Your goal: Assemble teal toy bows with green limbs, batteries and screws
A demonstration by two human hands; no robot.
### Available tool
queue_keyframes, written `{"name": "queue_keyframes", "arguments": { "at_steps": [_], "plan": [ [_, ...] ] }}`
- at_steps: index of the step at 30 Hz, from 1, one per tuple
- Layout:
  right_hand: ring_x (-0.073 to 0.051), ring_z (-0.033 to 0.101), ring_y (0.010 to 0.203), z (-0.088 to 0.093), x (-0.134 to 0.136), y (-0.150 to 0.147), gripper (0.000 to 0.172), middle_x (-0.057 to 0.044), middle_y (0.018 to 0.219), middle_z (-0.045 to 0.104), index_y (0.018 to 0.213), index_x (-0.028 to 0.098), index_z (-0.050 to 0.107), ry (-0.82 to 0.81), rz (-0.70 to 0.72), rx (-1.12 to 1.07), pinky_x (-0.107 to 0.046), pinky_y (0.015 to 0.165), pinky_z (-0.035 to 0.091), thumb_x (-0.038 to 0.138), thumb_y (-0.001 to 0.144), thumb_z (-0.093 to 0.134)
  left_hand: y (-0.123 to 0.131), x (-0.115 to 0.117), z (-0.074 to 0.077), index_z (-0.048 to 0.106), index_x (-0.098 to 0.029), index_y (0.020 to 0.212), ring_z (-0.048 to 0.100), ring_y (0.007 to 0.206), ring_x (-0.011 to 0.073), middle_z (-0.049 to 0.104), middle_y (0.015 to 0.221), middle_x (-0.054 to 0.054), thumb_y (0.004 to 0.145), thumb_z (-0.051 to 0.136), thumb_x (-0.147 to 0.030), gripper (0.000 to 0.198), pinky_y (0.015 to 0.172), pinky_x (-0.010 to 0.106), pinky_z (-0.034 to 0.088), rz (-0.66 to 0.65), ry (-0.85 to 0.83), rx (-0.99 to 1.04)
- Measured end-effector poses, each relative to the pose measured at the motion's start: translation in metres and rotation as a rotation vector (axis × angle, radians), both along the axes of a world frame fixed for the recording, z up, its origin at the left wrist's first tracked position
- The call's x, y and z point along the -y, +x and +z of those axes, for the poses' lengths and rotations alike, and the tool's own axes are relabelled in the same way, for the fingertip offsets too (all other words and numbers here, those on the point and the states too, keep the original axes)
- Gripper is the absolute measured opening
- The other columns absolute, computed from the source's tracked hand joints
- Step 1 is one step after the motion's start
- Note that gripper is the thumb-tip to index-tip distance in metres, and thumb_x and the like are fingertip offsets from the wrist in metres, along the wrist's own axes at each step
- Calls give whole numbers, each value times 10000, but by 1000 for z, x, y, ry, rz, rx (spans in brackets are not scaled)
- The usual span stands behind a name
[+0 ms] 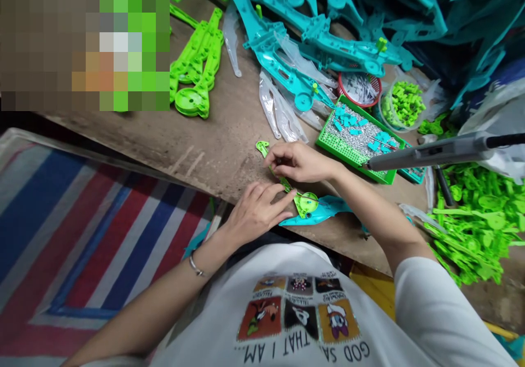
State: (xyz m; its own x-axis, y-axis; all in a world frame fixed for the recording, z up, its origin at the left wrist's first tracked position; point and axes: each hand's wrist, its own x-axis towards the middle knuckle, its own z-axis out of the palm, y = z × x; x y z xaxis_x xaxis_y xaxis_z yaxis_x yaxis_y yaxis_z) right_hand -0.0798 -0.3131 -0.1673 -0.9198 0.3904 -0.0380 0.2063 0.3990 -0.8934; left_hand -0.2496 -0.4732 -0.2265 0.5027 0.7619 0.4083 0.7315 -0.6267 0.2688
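Note:
A lime-green plastic part (pixel 307 205), long and narrow with a round cup at one end, lies near the table's front edge. Its cup end rests over a turquoise plastic part (pixel 334 205). My left hand (pixel 259 207) steadies the green part near the cup, its fingers stretched across it. Farther along the strip, the curled fingers of my right hand (pixel 301 162) close around the green part, whose narrow tip shows beyond them. The fingertips of the right hand partly cover the strip, and any small item between them is hidden.
A grey electric screwdriver (pixel 426 152) hangs at right above a green tray (pixel 342 147) of screws and turquoise pieces. Behind are a red basket (pixel 379 94) and a tub of green pieces (pixel 404 103). Turquoise frames (pixel 303 25) and a green heap (pixel 479 230) surround the table.

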Motion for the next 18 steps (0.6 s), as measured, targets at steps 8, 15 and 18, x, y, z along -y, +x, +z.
{"name": "queue_keyframes", "arguments": {
  "at_steps": [8, 15, 18],
  "plan": [
    [-125, 639, 738, -12, 6, 8, 124, -5, 817, 665, 1008, 138, 618, -269, -100, -72, -257, 699, 510, 165, 890, 593, 1, 1, 2, 597, -228, 1440, 552, 1191, 292, 670, 1336, 124, 972, 649, -386, 497, 1052, 470, 412, -13, -29, -39],
    [-130, 613, 799, -11, 5, 6, 135, -35, 917, 688, 1008, 128, 641, -138, -84, -50, -282, 781, 501, 130, 899, 562, 1, 1, 2, 612, -256, 1422, 554, 1212, 292, 620, 1457, 110, 988, 623, -396, 456, 1034, 479, 411, 0, -53, -113],
    [-145, 613, 871, -9, 5, 7, 149, -46, 965, 691, 984, 138, 648, 21, -115, -10, -300, 854, 486, 91, 883, 550, 1, 1, 3, 605, -258, 1431, 558, 1215, 291, 611, 1471, 111, 988, 623, -399, 465, 1036, 486, 409, -1, -50, -120]
  ]
}}
